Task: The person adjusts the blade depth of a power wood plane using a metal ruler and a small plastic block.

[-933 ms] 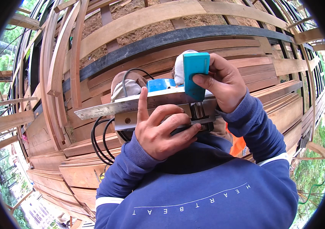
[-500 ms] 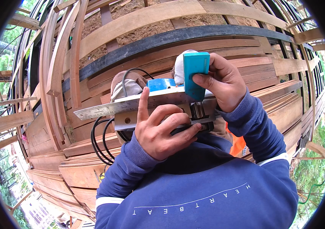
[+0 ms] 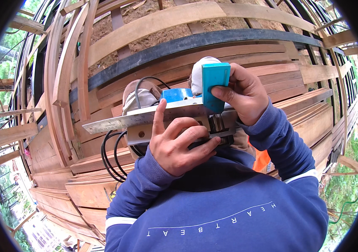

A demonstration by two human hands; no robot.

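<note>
A try square with a teal handle (image 3: pixel 215 84) and a long steel blade (image 3: pixel 113 121) lies across an upturned electric planer (image 3: pixel 141 132). My right hand (image 3: pixel 248 95) pinches the handle between thumb and fingers, holding it upright at the planer's right end. My left hand (image 3: pixel 179 146) rests over the planer, its lower fingers curled onto the metal base and its index finger raised against the blade. The planer's blue body (image 3: pixel 176 95) shows beyond the blade. Beside my little finger is the roller-like cutter (image 3: pixel 218 122). The planer's underside is mostly hidden.
A black cable (image 3: pixel 105 155) loops down at the planer's left. Long wooden boards (image 3: pixel 250 56) lie stacked around me, with upright timbers (image 3: pixel 67 63) at left and a dark metal beam (image 3: pixel 145 63) ahead. Something orange (image 3: pixel 262 160) shows beside my right forearm.
The square's teal handle and my right hand have shifted slightly toward me. My left hand stays nearly in place on the planer.
</note>
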